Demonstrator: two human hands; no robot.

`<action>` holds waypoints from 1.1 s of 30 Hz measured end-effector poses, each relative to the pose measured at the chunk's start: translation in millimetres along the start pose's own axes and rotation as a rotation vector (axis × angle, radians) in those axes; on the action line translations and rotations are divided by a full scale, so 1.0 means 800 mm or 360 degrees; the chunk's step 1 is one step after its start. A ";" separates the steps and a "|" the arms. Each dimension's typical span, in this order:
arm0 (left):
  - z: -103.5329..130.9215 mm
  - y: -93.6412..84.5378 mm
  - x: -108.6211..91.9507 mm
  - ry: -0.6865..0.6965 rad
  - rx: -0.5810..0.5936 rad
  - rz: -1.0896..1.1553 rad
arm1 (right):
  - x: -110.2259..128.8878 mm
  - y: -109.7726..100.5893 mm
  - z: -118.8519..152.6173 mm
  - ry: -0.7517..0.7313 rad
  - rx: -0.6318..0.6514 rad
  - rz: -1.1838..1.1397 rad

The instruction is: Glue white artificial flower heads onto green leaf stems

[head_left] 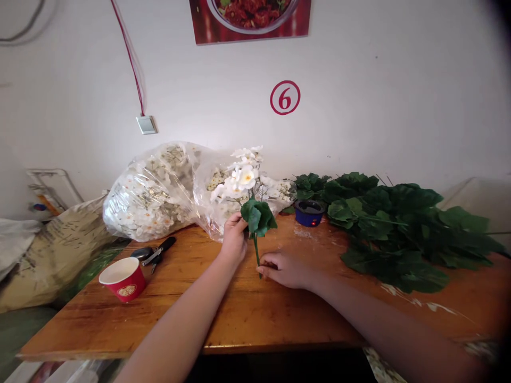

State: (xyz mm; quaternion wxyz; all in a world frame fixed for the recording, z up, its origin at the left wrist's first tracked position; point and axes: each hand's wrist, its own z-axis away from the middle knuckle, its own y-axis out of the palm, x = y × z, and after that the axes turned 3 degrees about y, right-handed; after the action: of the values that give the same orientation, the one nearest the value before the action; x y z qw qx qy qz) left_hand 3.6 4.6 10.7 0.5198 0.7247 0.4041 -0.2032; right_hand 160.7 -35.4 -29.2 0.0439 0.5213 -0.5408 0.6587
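Upright over the middle of the table stands an artificial flower stem (256, 250) with white blossoms (244, 178) at its top and green leaves (259, 217) below them. My left hand (235, 236) is closed around it just beneath the blossoms, its fingertips partly hidden behind the leaves. My right hand (281, 269) pinches the stem's lower end between thumb and fingers. Behind the stem lies a clear plastic bag (154, 191) full of white flowers, some spilling toward the right. A small blue pot (308, 213) with a dark interior and a red light sits beyond my right hand.
A heap of green artificial leaves (391, 223) covers the right of the wooden table (239, 324). At left are a red and white paper cup (123, 279), keys with a dark fob (142, 253) and a nail clipper (151, 257). Large sacks (59, 250) lean past the left edge.
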 end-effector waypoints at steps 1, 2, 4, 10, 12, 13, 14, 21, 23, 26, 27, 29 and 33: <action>-0.001 0.000 -0.001 -0.0014 -0.0014 0.0022 | 0.000 0.001 0.000 -0.0009 -0.0003 0.0023; -0.002 0.000 -0.001 -0.0024 -0.0022 0.0049 | 0.000 0.002 0.000 -0.0020 -0.0019 0.0052; -0.005 0.000 -0.003 -0.0040 -0.0019 0.0108 | 0.000 0.003 0.000 -0.0042 -0.0075 0.0118; -0.017 -0.010 -0.003 -0.0165 -0.0017 0.0283 | -0.001 -0.001 0.002 -0.0080 -0.0272 0.0213; -0.019 -0.013 -0.003 -0.0210 -0.0016 0.0320 | -0.002 -0.003 0.003 -0.0074 -0.0305 0.0223; -0.019 -0.014 -0.003 -0.0222 -0.0020 0.0326 | -0.002 -0.004 0.003 -0.0074 -0.0319 0.0223; -0.019 -0.014 -0.003 -0.0223 -0.0033 0.0333 | -0.003 -0.004 0.003 -0.0077 -0.0327 0.0222; -0.018 -0.014 -0.010 -0.0339 -0.0025 0.0426 | -0.003 -0.002 0.005 -0.0083 -0.0321 0.0148; -0.018 -0.014 -0.013 -0.0309 -0.0009 0.0410 | -0.002 -0.002 0.006 -0.0111 -0.0303 0.0131; -0.016 -0.014 -0.018 -0.0229 0.0025 0.0314 | -0.001 -0.002 0.008 -0.0149 -0.0291 0.0115; -0.016 -0.014 -0.019 -0.0210 0.0046 0.0280 | 0.000 -0.002 0.008 -0.0156 -0.0287 0.0111; -0.014 -0.014 -0.021 -0.0199 0.0099 0.0233 | 0.002 -0.002 0.010 -0.0166 -0.0269 0.0104; -0.012 -0.016 -0.022 -0.0226 0.0076 0.0257 | 0.009 0.000 0.012 -0.0184 -0.0240 0.0109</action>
State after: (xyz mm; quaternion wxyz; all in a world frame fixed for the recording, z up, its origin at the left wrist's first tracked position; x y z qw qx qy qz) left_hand -17.8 8.8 19.3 0.5444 0.7508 0.3016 -0.2212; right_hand 164.0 -46.1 -25.2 0.0294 0.5349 -0.6080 0.5860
